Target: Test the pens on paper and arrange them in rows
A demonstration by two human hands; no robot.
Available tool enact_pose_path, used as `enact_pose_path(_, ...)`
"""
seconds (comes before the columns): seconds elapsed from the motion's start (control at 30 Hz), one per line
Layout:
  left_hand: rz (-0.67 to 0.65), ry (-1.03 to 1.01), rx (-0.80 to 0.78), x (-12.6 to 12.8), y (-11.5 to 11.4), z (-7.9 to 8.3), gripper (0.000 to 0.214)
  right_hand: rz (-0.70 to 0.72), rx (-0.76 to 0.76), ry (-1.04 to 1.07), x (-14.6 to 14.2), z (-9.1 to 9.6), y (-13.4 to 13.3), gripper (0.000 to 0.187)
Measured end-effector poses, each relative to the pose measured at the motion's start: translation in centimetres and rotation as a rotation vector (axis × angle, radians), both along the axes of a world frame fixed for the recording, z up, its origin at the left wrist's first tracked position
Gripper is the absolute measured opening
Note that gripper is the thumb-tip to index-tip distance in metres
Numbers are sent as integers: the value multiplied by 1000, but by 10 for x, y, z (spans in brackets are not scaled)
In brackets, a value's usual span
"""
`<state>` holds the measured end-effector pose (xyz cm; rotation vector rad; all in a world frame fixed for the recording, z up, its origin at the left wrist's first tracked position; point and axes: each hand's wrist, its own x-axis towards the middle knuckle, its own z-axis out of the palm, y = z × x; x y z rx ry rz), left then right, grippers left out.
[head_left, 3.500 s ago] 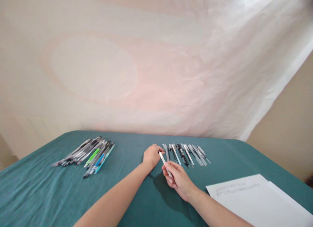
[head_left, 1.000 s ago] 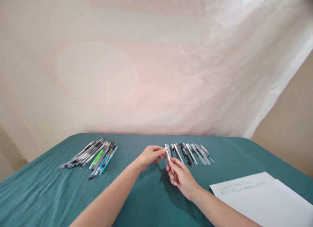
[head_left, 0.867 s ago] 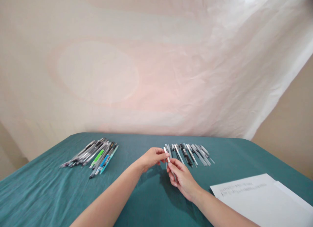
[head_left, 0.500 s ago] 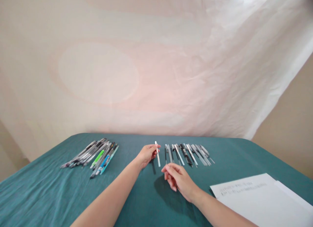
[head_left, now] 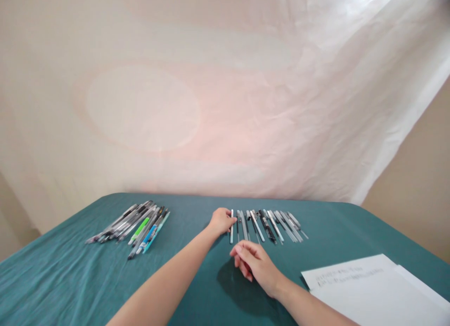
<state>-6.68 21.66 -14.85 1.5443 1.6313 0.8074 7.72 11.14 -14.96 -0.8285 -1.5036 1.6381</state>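
A white pen (head_left: pixel 231 225) lies on the teal tablecloth (head_left: pixel 197 288) at the left end of a row of pens (head_left: pixel 270 224). My left hand (head_left: pixel 221 221) rests beside this pen, fingers curled, fingertips touching its upper part. My right hand (head_left: pixel 252 264) hovers low over the cloth just in front of the row, fingers loosely bent and slightly apart, holding nothing.
A loose heap of pens (head_left: pixel 135 225), one green and one blue among them, lies at the left. White paper sheets (head_left: pixel 372 291) with lines of writing sit at the right front. A pale wrinkled sheet (head_left: pixel 225 92) hangs behind the table.
The white pen passed from my right hand to my left, then went down onto the cloth at the left end of the row. My right hand drew back toward me, empty.
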Motion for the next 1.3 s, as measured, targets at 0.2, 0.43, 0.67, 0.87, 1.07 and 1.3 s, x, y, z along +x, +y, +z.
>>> enact_pose_path(0.2,11,68,-5,5,1,-1,38,-2,5,23,0,0,0,35)
enact_pose_path(0.43,-62,198,84,-25,-22,8,33,12,14,22,1,2,-2,35)
enact_pose_path(0.67,45,502,191,-102,-41,27,29,13,-6,-1,1,2,-4,35)
enact_pose_path(0.87,275,754,154,-170,-49,40,28,13,-8,-19,1,4,-6,36)
enact_pose_path(1.07,411,868,44,-210,-53,43,24,11,-8,-35,0,2,-5,35)
enact_pose_path(1.3,462,891,-43,-230,-55,39,24,1,-7,-35,0,2,-7,36)
